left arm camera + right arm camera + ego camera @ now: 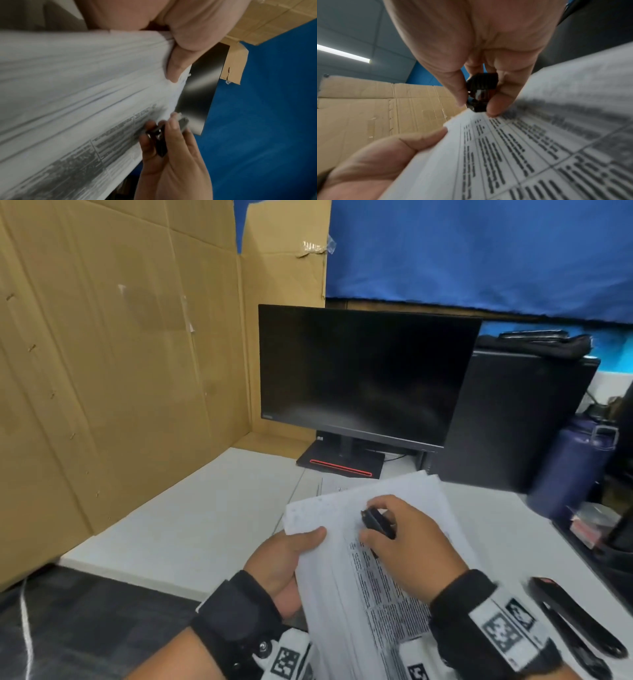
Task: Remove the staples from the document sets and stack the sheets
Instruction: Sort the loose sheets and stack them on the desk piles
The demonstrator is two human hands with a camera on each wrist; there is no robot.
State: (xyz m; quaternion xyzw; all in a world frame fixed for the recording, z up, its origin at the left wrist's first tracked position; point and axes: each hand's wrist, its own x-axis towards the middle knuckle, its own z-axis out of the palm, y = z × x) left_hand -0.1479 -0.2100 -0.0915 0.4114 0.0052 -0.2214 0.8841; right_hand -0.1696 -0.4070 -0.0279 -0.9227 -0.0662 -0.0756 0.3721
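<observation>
Even, fairly dim indoor light comes from a ceiling strip lamp (344, 53), while motion blur smears the printed sheets (72, 94) and wide-angle edges bend.

I see open surface (191, 518) at centre left; cardboard wall (113, 364) blocks the left, monitor (363, 374) the middle, stapler (575, 621) lies lower right.

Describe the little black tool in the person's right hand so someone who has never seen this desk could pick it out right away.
Start at the dark monitor on the white desk; in front of it the left hand holds up a sheaf of printed sheets. Over their upper corner the right hand pinches the staple remover. It is short and stubby, unlike the long black stapler lying at the right.
</observation>
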